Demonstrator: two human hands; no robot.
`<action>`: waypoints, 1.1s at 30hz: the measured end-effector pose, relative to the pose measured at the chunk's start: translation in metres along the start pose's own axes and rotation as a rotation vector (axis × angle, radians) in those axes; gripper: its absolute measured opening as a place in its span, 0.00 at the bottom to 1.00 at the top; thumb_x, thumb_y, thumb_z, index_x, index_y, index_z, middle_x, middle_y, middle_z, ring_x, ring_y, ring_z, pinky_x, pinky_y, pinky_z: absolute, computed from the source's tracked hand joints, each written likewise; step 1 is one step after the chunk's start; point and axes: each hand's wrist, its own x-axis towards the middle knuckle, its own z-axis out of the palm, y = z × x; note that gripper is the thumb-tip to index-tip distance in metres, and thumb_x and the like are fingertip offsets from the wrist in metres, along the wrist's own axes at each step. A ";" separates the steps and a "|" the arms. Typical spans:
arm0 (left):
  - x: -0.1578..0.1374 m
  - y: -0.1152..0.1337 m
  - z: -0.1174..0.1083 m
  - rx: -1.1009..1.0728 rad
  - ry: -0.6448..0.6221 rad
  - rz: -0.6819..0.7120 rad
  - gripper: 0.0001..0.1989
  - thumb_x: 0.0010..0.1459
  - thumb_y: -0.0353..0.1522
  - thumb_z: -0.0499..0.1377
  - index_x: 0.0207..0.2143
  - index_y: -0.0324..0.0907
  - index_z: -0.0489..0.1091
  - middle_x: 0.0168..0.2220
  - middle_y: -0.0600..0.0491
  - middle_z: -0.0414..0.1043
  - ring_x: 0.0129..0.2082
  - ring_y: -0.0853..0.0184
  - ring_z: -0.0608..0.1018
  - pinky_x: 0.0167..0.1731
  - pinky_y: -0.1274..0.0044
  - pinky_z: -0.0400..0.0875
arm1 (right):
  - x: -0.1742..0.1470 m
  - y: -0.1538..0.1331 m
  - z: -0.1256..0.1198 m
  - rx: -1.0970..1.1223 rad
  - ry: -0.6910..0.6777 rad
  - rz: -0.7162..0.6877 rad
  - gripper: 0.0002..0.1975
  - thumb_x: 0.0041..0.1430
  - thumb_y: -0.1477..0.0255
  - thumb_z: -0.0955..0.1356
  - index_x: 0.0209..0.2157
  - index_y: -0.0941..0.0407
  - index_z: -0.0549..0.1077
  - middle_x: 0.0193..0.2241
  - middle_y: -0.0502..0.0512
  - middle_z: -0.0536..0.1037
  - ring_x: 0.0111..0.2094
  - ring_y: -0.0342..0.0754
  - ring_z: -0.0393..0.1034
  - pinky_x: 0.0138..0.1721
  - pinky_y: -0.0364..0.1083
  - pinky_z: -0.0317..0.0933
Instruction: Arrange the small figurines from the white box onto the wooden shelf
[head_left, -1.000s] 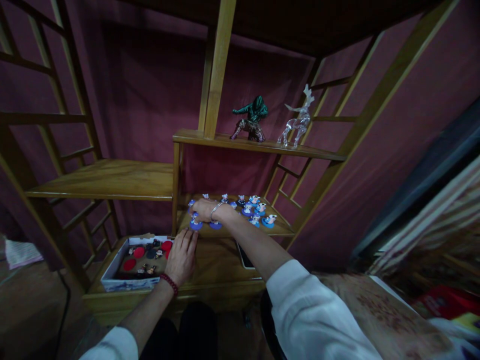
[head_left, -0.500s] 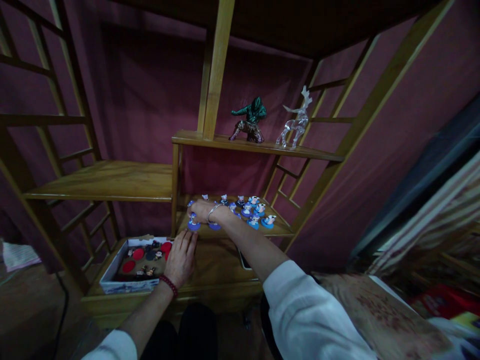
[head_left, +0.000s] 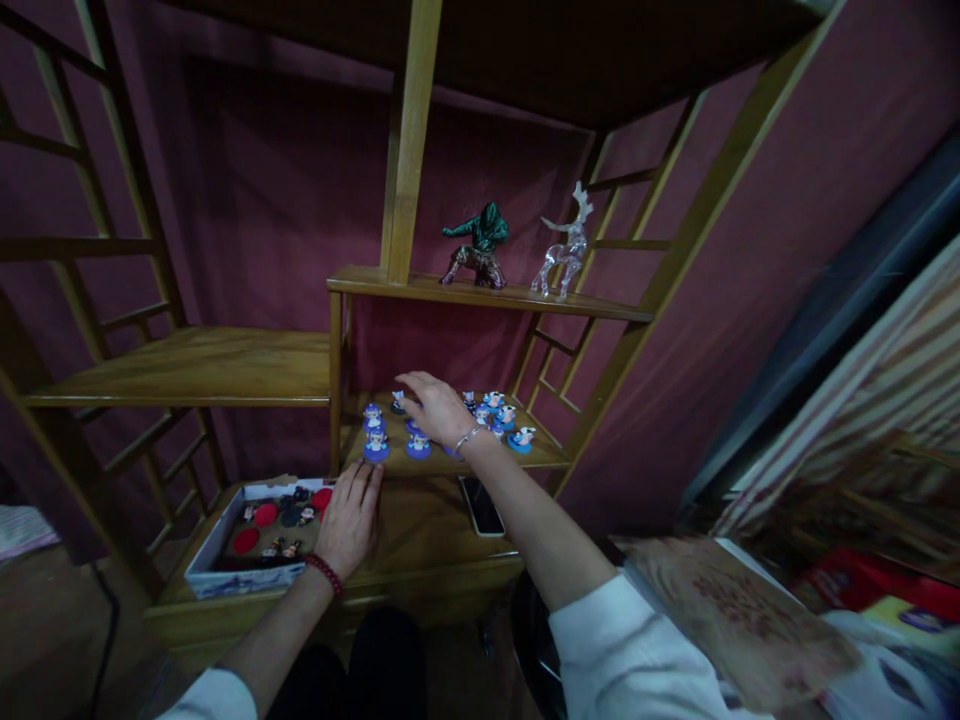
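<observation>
Several small figurines stand in rows on the lower wooden shelf (head_left: pixel 450 463). At the left end are purple-haired ones on purple bases, such as the front figurine (head_left: pixel 376 443); toward the right stand ones on blue bases, like the corner figurine (head_left: pixel 521 439). My right hand (head_left: pixel 439 405) hovers over the middle of the rows, fingers stretched and holding nothing that shows; it hides some figurines. Flat at the shelf's front edge rests my left hand (head_left: pixel 351 520), fingers extended, beside an open box (head_left: pixel 247 575) with red discs and small figures inside.
A phone (head_left: pixel 481 507) lies on the ledge below the figurines. On the shelf above stand a dark green crouching figure (head_left: pixel 480 245) and a clear deer figurine (head_left: pixel 564 245). A wooden post (head_left: pixel 412 140) rises from that shelf. A patterned board (head_left: pixel 735 620) is at lower right.
My right hand has come off the left-end figurines and moved up and to the right, its fingers opening. The left hand stays at the shelf edge. The phone shows more fully.
</observation>
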 end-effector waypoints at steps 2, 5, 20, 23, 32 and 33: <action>0.000 0.002 -0.002 -0.022 0.005 -0.015 0.32 0.47 0.21 0.48 0.57 0.35 0.47 0.51 0.40 0.57 0.56 0.55 0.54 0.51 0.62 0.57 | -0.021 0.000 -0.002 0.074 0.142 0.075 0.18 0.57 0.74 0.57 0.49 0.59 0.62 0.48 0.58 0.66 0.47 0.44 0.62 0.49 0.42 0.54; 0.000 0.008 -0.005 -0.055 0.003 -0.033 0.34 0.47 0.20 0.47 0.58 0.34 0.43 0.54 0.39 0.55 0.57 0.55 0.52 0.51 0.60 0.57 | -0.053 -0.002 0.006 0.131 0.249 0.223 0.18 0.57 0.76 0.55 0.49 0.58 0.63 0.46 0.58 0.68 0.45 0.44 0.64 0.48 0.44 0.56; 0.030 0.061 0.012 -0.047 -0.030 0.102 0.26 0.49 0.25 0.48 0.53 0.31 0.53 0.54 0.37 0.56 0.57 0.56 0.53 0.50 0.61 0.56 | -0.107 0.006 0.062 0.344 0.358 0.358 0.19 0.54 0.78 0.56 0.48 0.59 0.65 0.44 0.60 0.71 0.46 0.48 0.65 0.49 0.50 0.58; 0.033 0.060 0.012 0.010 -0.069 0.094 0.25 0.49 0.26 0.48 0.53 0.31 0.55 0.53 0.38 0.58 0.56 0.56 0.56 0.50 0.63 0.55 | -0.102 0.012 0.060 0.348 0.379 0.302 0.19 0.54 0.78 0.56 0.47 0.59 0.66 0.44 0.59 0.71 0.46 0.48 0.65 0.49 0.49 0.58; 0.032 0.055 0.022 0.084 -0.127 0.106 0.24 0.53 0.31 0.48 0.54 0.34 0.56 0.56 0.43 0.54 0.58 0.59 0.52 0.51 0.65 0.51 | -0.053 0.045 0.034 0.207 0.290 0.185 0.18 0.52 0.80 0.58 0.45 0.62 0.66 0.44 0.60 0.71 0.46 0.45 0.64 0.49 0.45 0.57; 0.032 0.054 0.024 0.092 -0.131 0.114 0.25 0.53 0.31 0.48 0.54 0.34 0.55 0.56 0.43 0.54 0.58 0.59 0.52 0.51 0.65 0.51 | -0.048 0.047 0.033 0.189 0.250 0.182 0.18 0.51 0.79 0.59 0.45 0.62 0.66 0.44 0.60 0.71 0.45 0.45 0.64 0.49 0.44 0.57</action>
